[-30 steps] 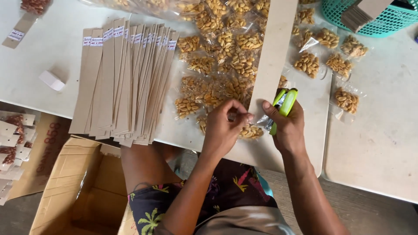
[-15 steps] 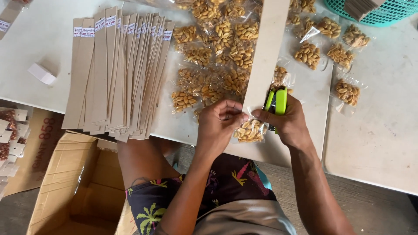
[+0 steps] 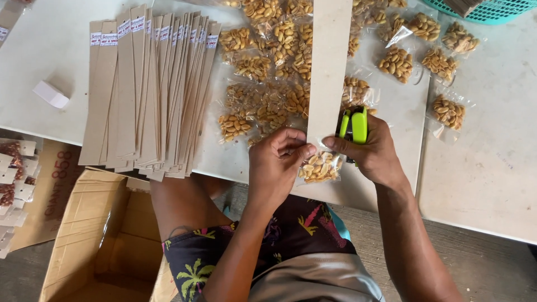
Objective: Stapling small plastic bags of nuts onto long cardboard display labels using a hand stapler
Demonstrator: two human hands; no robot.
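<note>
Stapler (image 3: 353, 125) half hidden in right hand (image 3: 373, 156)

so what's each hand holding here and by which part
The left hand pinches the top edge of a peanut packet against the bottom end of a card strip. The right hand grips a green stapler by its rear body.
</note>
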